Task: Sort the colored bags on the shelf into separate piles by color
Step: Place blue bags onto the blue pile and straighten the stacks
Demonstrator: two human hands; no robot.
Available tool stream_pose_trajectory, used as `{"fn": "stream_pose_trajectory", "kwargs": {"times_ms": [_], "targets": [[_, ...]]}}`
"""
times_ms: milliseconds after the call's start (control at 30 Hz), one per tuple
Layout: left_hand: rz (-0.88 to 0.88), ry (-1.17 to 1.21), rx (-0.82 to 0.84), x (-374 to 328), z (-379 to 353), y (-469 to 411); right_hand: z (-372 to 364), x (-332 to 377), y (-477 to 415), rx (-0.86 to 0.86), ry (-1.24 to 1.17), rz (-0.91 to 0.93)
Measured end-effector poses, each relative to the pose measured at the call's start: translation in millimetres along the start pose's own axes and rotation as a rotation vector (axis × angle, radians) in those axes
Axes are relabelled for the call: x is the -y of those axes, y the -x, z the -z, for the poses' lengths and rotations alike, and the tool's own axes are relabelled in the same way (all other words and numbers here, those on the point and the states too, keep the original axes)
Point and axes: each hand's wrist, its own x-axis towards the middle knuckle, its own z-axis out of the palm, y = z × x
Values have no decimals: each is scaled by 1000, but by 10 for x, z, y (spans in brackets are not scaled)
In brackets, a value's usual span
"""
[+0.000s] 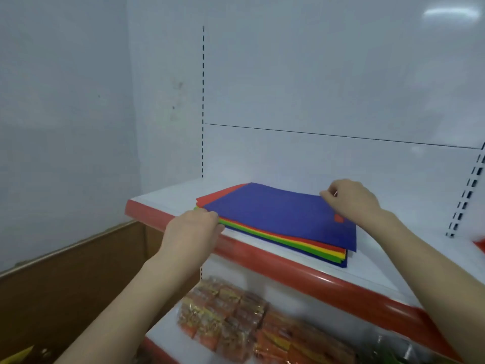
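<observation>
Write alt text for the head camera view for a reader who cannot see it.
Two bare hands, left hand and right hand, hold opposite corners of a stack of coloured bags, blue bag on top, on a red-edged shelf; packaged snacks sit below.

Top bag: we saw plain deep blue, with one small red spot near its right edge.
Bags under it: we saw edge stripes of red, yellow and green, then blue lowest.
Far-left bag: we saw red.
Shelf: we found it white, its front lip glossy red.
Back panel: we saw white, with rows of black slots.
Lower packets: we noted orange and gold.
Box, near left: we saw brown.
</observation>
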Motion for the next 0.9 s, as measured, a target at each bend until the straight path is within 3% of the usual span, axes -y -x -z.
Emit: {"fn": "stream_pose_trajectory", "kwargs": {"times_ms": [233,500,900], "targets": [[7,-111,36,172,-181,-729,-30,-250,-282,54,200,-167],[-52,-169,250,197,-422,-1057,-193,-358,-271,164,256,-380],[-91,-8,188,329,-498,-1130,-241,-325,-209,112,289,-433]]}}
